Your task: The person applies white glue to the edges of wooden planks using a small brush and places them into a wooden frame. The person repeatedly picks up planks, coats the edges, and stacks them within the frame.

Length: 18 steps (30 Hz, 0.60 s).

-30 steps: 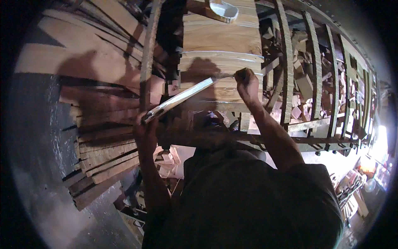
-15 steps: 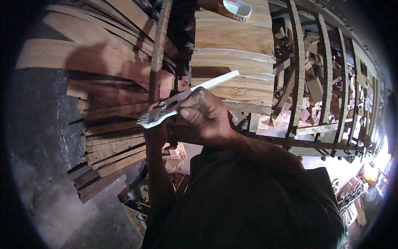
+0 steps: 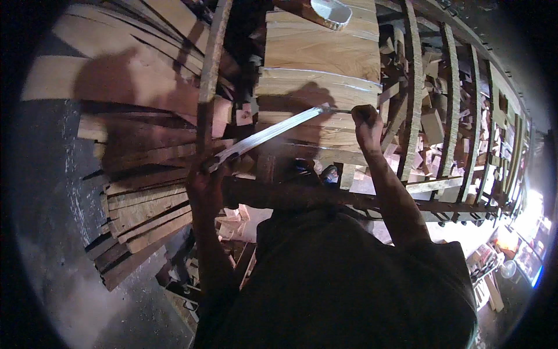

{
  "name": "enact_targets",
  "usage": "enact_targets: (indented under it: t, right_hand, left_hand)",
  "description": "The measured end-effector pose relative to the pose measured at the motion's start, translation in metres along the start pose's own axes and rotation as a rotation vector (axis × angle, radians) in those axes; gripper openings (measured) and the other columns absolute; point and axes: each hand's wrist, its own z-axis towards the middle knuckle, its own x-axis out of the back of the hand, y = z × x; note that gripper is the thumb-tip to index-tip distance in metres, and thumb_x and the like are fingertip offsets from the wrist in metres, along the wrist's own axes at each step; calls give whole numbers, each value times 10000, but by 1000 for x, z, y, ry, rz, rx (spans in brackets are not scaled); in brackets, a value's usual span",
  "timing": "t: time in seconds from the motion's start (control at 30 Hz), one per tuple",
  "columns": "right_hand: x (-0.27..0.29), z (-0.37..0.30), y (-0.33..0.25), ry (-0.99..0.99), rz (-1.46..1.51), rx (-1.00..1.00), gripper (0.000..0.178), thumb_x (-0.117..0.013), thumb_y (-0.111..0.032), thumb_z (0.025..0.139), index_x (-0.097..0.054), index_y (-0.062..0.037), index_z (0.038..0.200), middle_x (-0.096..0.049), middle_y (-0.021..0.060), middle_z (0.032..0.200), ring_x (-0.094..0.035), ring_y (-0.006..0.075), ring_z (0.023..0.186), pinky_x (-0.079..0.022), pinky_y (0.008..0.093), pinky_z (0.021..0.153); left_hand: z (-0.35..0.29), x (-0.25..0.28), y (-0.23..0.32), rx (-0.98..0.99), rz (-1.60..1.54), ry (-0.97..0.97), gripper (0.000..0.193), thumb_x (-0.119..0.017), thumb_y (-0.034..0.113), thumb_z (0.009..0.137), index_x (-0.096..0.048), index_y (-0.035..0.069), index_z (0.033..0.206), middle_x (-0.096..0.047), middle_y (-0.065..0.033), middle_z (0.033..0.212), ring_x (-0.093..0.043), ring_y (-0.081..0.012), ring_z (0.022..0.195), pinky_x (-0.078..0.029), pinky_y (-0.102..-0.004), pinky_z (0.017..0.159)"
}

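Observation:
My left hand (image 3: 204, 181) is closed around the near end of a narrow wooden strip (image 3: 270, 134), which slants up to the right. The strip's upper face is wet with a white, glue-like coating. In my right hand (image 3: 367, 123) is a brush (image 3: 342, 110), its handle gripped in the closed fist. The brush's bristle end touches, or lies very near, the far end of the strip. Below the strip lies a row of wooden boards (image 3: 319, 52) side by side, with white lines along some joints.
At the far end of the boards stands an open container (image 3: 332, 13) of white liquid. Rusty metal bars (image 3: 412, 87) run on the right, with wood offcuts (image 3: 431, 125) beneath. Stacked planks (image 3: 148, 212) lie at left, beside a metal bar (image 3: 214, 64).
My right hand has swept the brush from the strip's near end, by my left hand, up and right to its far end. The strip's face now looks whiter along its length.

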Motion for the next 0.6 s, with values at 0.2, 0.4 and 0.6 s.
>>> enact_targets:
  t: [0.2,0.4,0.6]
  right_hand:
    - [21,63,-1,141,-212,194,46,-651,-86,816,-642,-44,833,-645,107,776,-624,214,716,-491,323,690]
    - [9,162,-73,257,-143,466,143,-633,-43,791,-665,-53,931,-647,143,873,-601,284,812,-482,351,768]
    - [-42,261,-65,93,-411,504,451,-542,-22,716,-646,-81,1150,-635,203,1078,-588,373,955,-470,406,888]
  left_hand:
    - [5,13,-30,1,144,52,376,-670,69,838,-559,-5,1190,-637,-120,1008,-598,-191,955,-495,-308,828]
    - [8,23,-43,55,406,27,346,-672,45,811,-582,-17,1139,-628,-93,968,-574,-183,900,-486,-301,793]
    - [19,9,-32,191,203,241,303,-660,88,797,-599,-15,1076,-631,-117,988,-584,-202,893,-497,-336,807]
